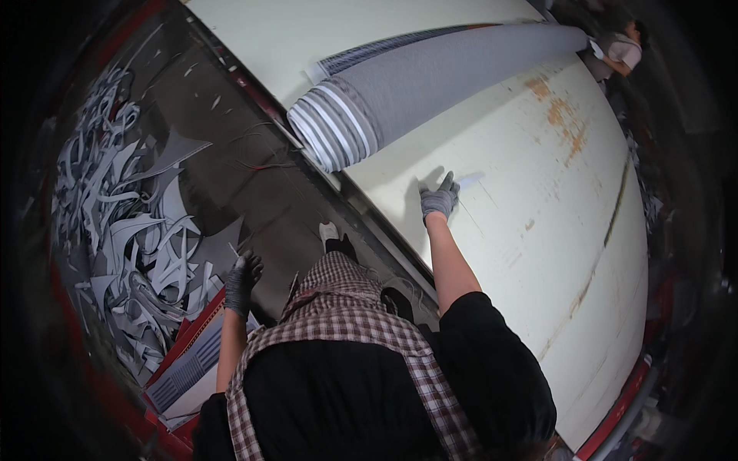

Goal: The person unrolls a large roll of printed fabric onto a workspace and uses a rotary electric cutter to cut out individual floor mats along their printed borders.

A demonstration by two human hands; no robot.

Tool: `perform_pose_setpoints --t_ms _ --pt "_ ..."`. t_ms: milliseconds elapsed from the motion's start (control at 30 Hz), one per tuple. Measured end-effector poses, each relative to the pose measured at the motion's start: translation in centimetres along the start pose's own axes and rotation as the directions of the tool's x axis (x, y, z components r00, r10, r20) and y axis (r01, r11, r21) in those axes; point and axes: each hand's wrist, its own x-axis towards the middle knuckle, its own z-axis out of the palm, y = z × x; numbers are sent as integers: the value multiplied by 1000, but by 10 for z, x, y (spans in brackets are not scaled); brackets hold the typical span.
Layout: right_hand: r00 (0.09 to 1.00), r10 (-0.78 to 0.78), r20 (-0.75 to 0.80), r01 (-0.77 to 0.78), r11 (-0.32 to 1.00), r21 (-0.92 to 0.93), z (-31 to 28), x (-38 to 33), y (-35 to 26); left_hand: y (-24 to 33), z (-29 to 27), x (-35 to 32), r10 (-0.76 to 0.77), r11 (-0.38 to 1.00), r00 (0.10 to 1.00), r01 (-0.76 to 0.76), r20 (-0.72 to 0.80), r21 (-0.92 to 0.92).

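Note:
My right hand (440,200), in a grey glove, reaches over the pale table (500,261) with its fingers spread. Beside its fingertips is a small whitish patch (470,180); I cannot tell what it is. My left hand (244,281), also gloved, hangs low on the left, its fingers curled. A thin light sliver (233,250) shows at its fingertips, too small to name. Ahead of my right hand lies a large grey roll of sheet material (430,88), its near end showing white and grey layers. A darker patterned strip (369,54) runs along its far side.
Tangled grey and white offcuts (146,230) cover the floor at left. Near my left arm stands a red-edged stack with a striped grey piece (188,373). Brown stains (565,115) mark the tabletop. Another person (621,55) stands at the roll's far end.

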Motion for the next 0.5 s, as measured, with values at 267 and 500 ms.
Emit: perform_pose_setpoints --t_ms 267,500 --pt "908 239 344 -410 343 845 51 33 1 49 -43 48 12 997 981 -27 -195 -71" --pt "-119 -878 463 387 388 836 70 -128 -292 157 70 77 -78 898 994 103 76 -428"
